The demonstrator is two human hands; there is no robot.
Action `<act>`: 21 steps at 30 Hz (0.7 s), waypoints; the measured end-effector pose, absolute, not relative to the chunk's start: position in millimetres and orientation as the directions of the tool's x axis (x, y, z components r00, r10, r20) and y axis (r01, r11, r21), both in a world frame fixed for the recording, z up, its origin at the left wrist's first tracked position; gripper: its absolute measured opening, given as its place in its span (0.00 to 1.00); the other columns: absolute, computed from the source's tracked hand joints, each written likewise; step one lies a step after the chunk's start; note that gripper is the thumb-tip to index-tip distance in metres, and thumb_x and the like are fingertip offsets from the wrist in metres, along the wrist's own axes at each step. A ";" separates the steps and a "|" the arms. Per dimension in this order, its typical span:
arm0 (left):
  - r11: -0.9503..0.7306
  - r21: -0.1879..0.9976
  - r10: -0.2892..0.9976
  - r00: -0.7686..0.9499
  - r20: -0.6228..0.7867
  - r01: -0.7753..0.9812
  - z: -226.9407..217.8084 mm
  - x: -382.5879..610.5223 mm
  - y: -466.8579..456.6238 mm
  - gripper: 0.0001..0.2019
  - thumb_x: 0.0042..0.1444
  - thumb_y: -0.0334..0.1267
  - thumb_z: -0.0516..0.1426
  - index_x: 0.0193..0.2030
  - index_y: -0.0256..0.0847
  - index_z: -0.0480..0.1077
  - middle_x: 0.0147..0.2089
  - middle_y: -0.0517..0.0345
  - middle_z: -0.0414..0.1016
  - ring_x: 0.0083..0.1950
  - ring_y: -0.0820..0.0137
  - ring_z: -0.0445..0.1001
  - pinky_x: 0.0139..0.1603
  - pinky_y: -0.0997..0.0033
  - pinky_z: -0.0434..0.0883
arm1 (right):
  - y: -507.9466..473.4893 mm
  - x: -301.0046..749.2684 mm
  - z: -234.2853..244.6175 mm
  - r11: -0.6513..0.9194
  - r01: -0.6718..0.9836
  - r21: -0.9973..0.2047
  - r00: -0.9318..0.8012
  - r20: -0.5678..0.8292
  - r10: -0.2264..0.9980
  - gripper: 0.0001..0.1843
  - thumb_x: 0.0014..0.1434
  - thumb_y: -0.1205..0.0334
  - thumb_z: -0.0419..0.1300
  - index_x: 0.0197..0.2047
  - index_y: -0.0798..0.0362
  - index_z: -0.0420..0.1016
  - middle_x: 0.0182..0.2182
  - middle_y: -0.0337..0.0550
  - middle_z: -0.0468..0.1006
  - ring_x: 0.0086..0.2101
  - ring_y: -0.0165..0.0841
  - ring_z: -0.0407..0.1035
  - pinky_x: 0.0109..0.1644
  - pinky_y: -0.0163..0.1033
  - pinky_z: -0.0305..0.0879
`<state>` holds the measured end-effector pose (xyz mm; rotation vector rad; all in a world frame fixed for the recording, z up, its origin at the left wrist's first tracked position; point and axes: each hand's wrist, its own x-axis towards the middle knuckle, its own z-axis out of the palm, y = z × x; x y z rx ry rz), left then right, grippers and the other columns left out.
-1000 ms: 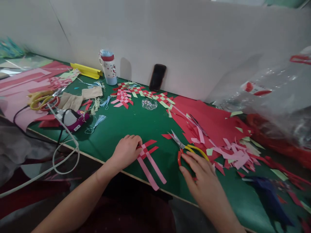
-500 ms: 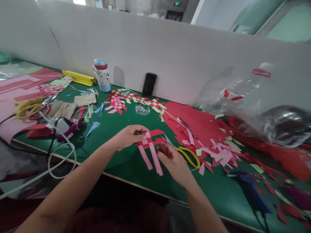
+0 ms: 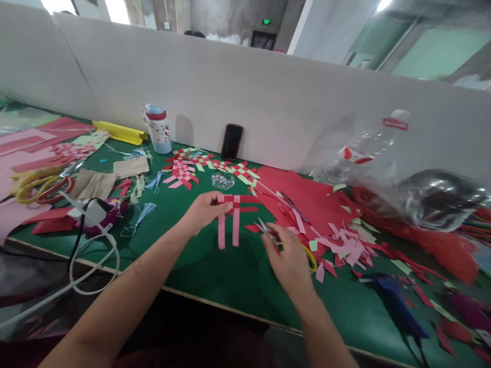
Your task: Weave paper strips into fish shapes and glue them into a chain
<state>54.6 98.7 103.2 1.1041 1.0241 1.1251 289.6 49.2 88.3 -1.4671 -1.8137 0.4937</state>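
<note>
My left hand [image 3: 205, 209] pinches a small woven piece of pink and red paper strips [image 3: 231, 214] and holds it up above the green table [image 3: 215, 266], its two pink strips hanging down. My right hand [image 3: 289, 258] lies over the yellow-handled scissors [image 3: 303, 249] on the table, fingers curled by the handles; whether it grips them I cannot make out. The blades point left, toward the woven piece.
Red paper sheets [image 3: 307, 197] and a heap of pink and red scraps [image 3: 345, 245] lie to the right. Finished woven pieces [image 3: 199, 164], a dish of beads [image 3: 223, 179], a phone [image 3: 231, 141] and a cup [image 3: 158, 129] stand behind. A glue gun [image 3: 97, 214] with cable sits left.
My left hand lifted the woven piece off the table and turned it so the pink strips hang straight down. My right hand drew away from it to the scissors. The camera tilted up.
</note>
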 end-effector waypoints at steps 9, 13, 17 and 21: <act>0.164 0.953 0.986 0.012 -0.167 -0.255 96.7 20.1 133.0 0.04 0.52 0.35 0.63 0.31 0.39 0.73 0.30 0.57 0.77 0.29 0.72 0.75 0.36 0.67 0.74 | 49.6 369.5 57.8 0.249 0.957 -0.147 -0.239 0.080 0.968 0.28 0.59 0.50 0.53 0.57 0.57 0.68 0.53 0.56 0.73 0.55 0.49 0.65 0.58 0.57 0.61; 0.177 0.929 0.982 -0.008 -0.190 -0.326 88.8 17.9 131.0 0.04 0.53 0.36 0.62 0.30 0.39 0.74 0.30 0.56 0.77 0.31 0.71 0.76 0.40 0.64 0.75 | 57.5 369.7 64.9 0.210 0.967 -0.145 -0.217 -0.034 0.975 0.35 0.57 0.45 0.54 0.61 0.58 0.64 0.55 0.57 0.72 0.54 0.51 0.67 0.56 0.56 0.64; 0.161 0.910 0.983 -0.018 -0.181 -0.382 88.1 14.8 131.3 0.05 0.52 0.38 0.64 0.32 0.40 0.74 0.33 0.55 0.78 0.34 0.69 0.77 0.44 0.61 0.75 | 64.3 365.4 75.2 0.112 0.978 -0.177 -0.137 -0.139 0.981 0.38 0.54 0.44 0.55 0.63 0.56 0.62 0.52 0.55 0.76 0.50 0.48 0.72 0.50 0.51 0.69; 0.151 0.893 0.983 -0.026 -0.179 -0.425 86.9 14.3 133.0 0.06 0.51 0.38 0.64 0.32 0.39 0.74 0.32 0.54 0.78 0.34 0.69 0.77 0.44 0.60 0.76 | 65.8 365.5 78.8 0.025 0.980 -0.197 -0.047 -0.108 0.993 0.36 0.51 0.47 0.55 0.62 0.52 0.65 0.46 0.51 0.78 0.44 0.46 0.75 0.45 0.50 0.71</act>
